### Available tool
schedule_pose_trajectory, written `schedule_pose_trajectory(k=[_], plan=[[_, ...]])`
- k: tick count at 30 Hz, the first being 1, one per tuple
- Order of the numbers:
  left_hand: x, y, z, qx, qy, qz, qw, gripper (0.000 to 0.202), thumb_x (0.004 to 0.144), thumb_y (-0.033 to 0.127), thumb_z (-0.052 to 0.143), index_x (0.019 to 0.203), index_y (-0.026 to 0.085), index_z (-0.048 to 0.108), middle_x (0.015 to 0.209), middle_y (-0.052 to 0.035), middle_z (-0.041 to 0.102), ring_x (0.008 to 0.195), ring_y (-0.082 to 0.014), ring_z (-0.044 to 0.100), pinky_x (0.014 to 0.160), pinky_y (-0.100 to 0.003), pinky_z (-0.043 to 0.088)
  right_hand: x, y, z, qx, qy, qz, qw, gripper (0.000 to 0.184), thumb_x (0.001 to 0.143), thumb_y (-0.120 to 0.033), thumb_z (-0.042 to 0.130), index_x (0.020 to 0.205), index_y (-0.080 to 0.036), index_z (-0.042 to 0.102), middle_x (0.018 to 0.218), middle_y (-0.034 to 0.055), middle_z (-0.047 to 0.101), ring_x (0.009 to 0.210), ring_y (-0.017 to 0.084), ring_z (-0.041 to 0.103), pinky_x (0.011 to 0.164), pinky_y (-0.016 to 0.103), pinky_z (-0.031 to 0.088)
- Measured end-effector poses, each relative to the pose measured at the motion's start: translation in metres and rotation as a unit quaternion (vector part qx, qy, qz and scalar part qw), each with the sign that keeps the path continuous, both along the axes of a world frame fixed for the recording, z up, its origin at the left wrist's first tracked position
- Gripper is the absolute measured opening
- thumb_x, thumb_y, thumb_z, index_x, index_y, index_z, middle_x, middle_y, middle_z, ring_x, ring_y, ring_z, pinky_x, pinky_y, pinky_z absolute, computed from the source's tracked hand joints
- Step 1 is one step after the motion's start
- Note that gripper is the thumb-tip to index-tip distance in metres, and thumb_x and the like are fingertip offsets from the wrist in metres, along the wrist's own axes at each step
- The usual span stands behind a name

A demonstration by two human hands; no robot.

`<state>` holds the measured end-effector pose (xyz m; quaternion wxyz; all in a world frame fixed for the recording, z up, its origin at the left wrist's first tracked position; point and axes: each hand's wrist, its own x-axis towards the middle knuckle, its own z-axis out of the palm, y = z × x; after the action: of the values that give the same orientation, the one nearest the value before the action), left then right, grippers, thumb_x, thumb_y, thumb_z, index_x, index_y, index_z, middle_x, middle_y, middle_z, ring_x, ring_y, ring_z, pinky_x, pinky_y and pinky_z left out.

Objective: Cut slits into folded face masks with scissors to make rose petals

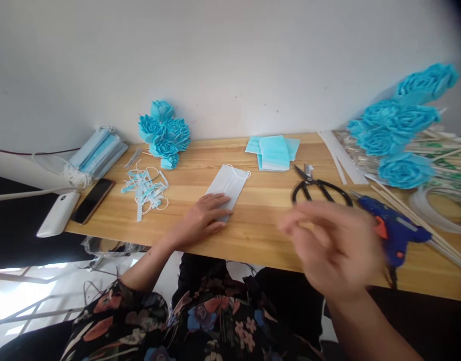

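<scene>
A pale face mask (pixel 230 183) lies unfolded at the middle of the table, its ear loop showing at the far end. My left hand (pixel 205 216) rests flat on its near part, fingers stretched out, covering some of it. My right hand (pixel 335 245) is raised above the table's right side, in front of the black-handled scissors (pixel 320 185) and beside the blue glue gun (pixel 392 225). Motion smears its fingers; they look bent, but whether they hold anything cannot be made out.
Cut blue mask pieces (pixel 275 153) lie at the back. Left are trimmed strips and loops (pixel 145 190), blue flowers (pixel 165 133), stacked masks (pixel 98 153) and a phone (pixel 93 200). More flowers (pixel 398 120), thin sticks (pixel 414 210) and a tape roll (pixel 446 208) are right.
</scene>
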<state>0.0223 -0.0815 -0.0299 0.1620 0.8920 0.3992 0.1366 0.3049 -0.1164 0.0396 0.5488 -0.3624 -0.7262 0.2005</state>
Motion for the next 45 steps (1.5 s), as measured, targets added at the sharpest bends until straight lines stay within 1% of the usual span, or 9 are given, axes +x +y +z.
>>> schedule_pose_trajectory(k=[10, 18, 26, 30, 33, 37, 39, 42, 45], plan=[[-0.021, -0.002, 0.016, 0.016, -0.068, 0.012, 0.998, 0.035, 0.104, 0.032, 0.056, 0.137, 0.027, 0.067, 0.151, -0.0143, 0.06, 0.141, -0.0291, 0.056, 0.116, -0.055, 0.049, -0.033, 0.057, -0.035, 0.004, -0.276, 0.051, 0.96, 0.039, 0.103, -0.026, 0.05, 0.142, -0.025, 0.056, 0.116, 0.0074, 0.078, 0.104, 0.024, 0.074, 0.076, 0.035, 0.059], [-0.033, -0.003, 0.017, 0.017, -0.079, 0.017, 0.997, 0.031, 0.103, 0.03, 0.058, 0.131, 0.026, 0.07, 0.147, -0.014, 0.064, 0.137, -0.0285, 0.061, 0.112, -0.052, 0.053, -0.058, 0.092, -0.036, -0.047, -0.355, 0.083, 0.93, 0.041, 0.103, -0.027, 0.052, 0.143, -0.021, 0.059, 0.141, 0.012, 0.069, 0.125, 0.028, 0.067, 0.09, 0.041, 0.059], [-0.054, 0.0, 0.041, 0.013, -0.12, 0.047, 0.992, 0.027, 0.101, 0.029, 0.062, 0.125, 0.025, 0.074, 0.142, -0.0128, 0.068, 0.131, -0.0266, 0.065, 0.109, -0.048, 0.055, -0.109, 0.151, -0.03, -0.057, -0.41, 0.103, 0.905, 0.038, 0.103, -0.025, 0.052, 0.138, -0.019, 0.065, 0.14, 0.0126, 0.069, 0.128, 0.029, 0.064, 0.095, 0.038, 0.052], [-0.058, 0.022, 0.037, -0.045, -0.199, 0.132, 0.97, 0.036, 0.096, 0.029, 0.068, 0.131, 0.026, 0.072, 0.146, -0.0117, 0.065, 0.132, -0.0279, 0.063, 0.111, -0.048, 0.052, -0.142, 0.186, -0.039, -0.046, -0.412, 0.093, 0.905, 0.033, 0.102, -0.023, 0.049, 0.124, -0.019, 0.073, 0.134, 0.0122, 0.072, 0.121, 0.028, 0.067, 0.089, 0.035, 0.049], [-0.054, 0.056, 0.027, -0.141, -0.387, 0.255, 0.875, 0.042, 0.09, 0.023, 0.071, 0.131, 0.023, 0.068, 0.138, -0.0122, 0.069, 0.109, -0.0214, 0.072, 0.09, -0.035, 0.06, -0.168, 0.212, -0.046, -0.061, -0.419, 0.056, 0.904, 0.033, 0.1, -0.022, 0.048, 0.119, -0.02, 0.076, 0.125, 0.0129, 0.076, 0.117, 0.028, 0.069, 0.086, 0.035, 0.048], [-0.042, 0.108, 0.023, -0.271, -0.621, 0.356, 0.644, 0.031, 0.087, 0.01, 0.064, 0.117, 0.016, 0.063, 0.094, -0.0041, 0.074, 0.064, -0.0084, 0.065, 0.06, -0.02, 0.05, -0.198, 0.24, -0.054, -0.109, -0.411, 0.021, 0.905, 0.033, 0.101, -0.027, 0.051, 0.122, -0.019, 0.075, 0.123, 0.0149, 0.078, 0.115, 0.029, 0.071, 0.089, 0.036, 0.046], [-0.036, 0.129, 0.027, -0.3, -0.686, 0.343, 0.567, 0.024, 0.088, 0.004, 0.06, 0.108, 0.017, 0.06, 0.08, 0.0006, 0.07, 0.057, -0.0061, 0.06, 0.056, -0.017, 0.045, -0.209, 0.248, -0.057, -0.132, -0.391, 0.013, 0.911, 0.032, 0.101, -0.03, 0.054, 0.124, -0.019, 0.074, 0.121, 0.0144, 0.078, 0.114, 0.029, 0.072, 0.09, 0.036, 0.046], [-0.03, 0.148, 0.031, -0.319, -0.747, 0.294, 0.503, 0.019, 0.093, 0.0, 0.048, 0.095, 0.016, 0.057, 0.073, 0.0013, 0.067, 0.056, -0.0055, 0.057, 0.053, -0.016, 0.042, -0.219, 0.257, -0.058, -0.149, -0.369, -0.002, 0.917, 0.033, 0.101, -0.035, 0.056, 0.127, -0.02, 0.071, 0.118, 0.0134, 0.079, 0.111, 0.029, 0.073, 0.089, 0.035, 0.046], [-0.027, 0.157, 0.031, -0.317, -0.772, 0.276, 0.478, 0.027, 0.096, -0.002, 0.038, 0.088, 0.016, 0.056, 0.072, 0.0005, 0.065, 0.055, -0.0058, 0.054, 0.052, -0.017, 0.04, -0.225, 0.266, -0.06, -0.165, -0.346, -0.012, 0.923, 0.032, 0.105, -0.034, 0.05, 0.127, -0.02, 0.069, 0.117, 0.0122, 0.079, 0.109, 0.027, 0.072, 0.089, 0.034, 0.045]])
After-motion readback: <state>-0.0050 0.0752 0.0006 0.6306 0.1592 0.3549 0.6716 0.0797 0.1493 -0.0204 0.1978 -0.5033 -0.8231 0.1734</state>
